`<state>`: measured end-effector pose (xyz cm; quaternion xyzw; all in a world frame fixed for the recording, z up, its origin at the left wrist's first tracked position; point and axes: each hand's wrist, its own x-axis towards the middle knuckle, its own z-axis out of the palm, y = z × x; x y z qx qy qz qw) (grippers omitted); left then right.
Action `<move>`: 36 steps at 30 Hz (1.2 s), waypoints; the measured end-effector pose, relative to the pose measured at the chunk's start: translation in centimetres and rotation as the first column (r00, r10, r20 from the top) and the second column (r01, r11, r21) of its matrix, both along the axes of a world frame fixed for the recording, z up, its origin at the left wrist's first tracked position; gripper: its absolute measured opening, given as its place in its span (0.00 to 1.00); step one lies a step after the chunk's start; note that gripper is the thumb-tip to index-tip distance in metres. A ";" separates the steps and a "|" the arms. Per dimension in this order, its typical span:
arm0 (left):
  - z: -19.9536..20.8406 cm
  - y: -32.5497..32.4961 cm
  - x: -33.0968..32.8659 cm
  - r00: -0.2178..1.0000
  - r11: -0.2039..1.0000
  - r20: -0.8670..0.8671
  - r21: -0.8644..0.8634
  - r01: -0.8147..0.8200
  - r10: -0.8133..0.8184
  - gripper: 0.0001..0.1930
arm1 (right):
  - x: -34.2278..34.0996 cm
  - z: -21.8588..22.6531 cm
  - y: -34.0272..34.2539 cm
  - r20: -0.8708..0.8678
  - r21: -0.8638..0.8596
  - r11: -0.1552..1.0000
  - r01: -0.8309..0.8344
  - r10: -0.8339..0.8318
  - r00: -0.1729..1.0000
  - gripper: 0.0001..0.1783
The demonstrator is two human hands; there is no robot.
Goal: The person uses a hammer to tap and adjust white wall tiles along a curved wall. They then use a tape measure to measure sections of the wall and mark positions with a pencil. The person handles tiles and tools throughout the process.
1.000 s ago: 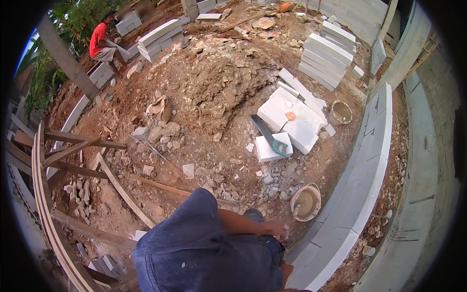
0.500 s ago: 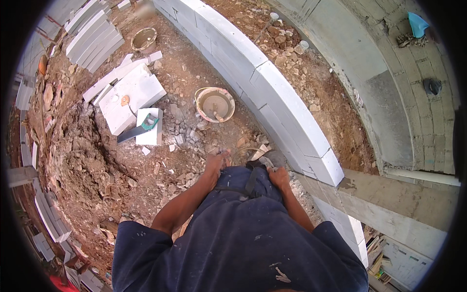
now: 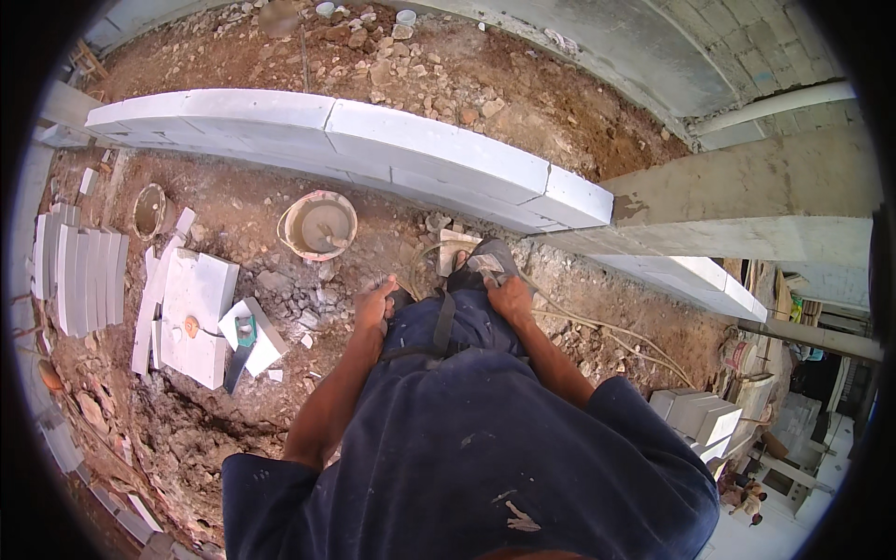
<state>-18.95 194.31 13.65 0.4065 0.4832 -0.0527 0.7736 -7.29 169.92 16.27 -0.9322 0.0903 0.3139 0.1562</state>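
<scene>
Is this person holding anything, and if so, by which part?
It cannot be told for sure: the left hand and the right hand both have curled fingers, but no held thing shows clearly in either.

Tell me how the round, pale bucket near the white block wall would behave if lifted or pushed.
The round, pale bucket is probably heavy for its size, given the grey-brown mix inside. Its open top suggests the mix might slop if tilted. Brown, stony ground could make it catch or tip.

Green-handled saw (image 3: 240, 360) partly on white block (image 3: 267, 340); pale block stack (image 3: 91, 275), left side.
</scene>
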 end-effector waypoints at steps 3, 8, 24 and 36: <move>0.8 0.5 0.9 0.993 0.991 0.084 -0.118 -0.069 0.079 0.14 | 0.3 -0.5 -0.3 -0.017 -0.044 0.998 -0.048 0.047 0.999 0.31; 4.2 4.5 1.5 0.842 0.890 0.290 -0.185 -0.417 0.454 0.13 | 1.6 -2.4 0.0 0.031 -0.008 0.991 -0.135 0.135 0.990 0.33; 8.3 10.0 -13.4 0.306 0.424 0.482 -0.155 -0.892 0.821 0.10 | 2.3 -9.0 10.6 0.131 -0.037 0.557 -0.830 0.826 0.548 0.24; 5.6 3.7 -16.2 0.350 0.369 0.303 -0.006 -0.929 0.886 0.15 | 0.2 -9.1 15.0 0.103 -0.018 0.341 -0.940 0.936 0.338 0.26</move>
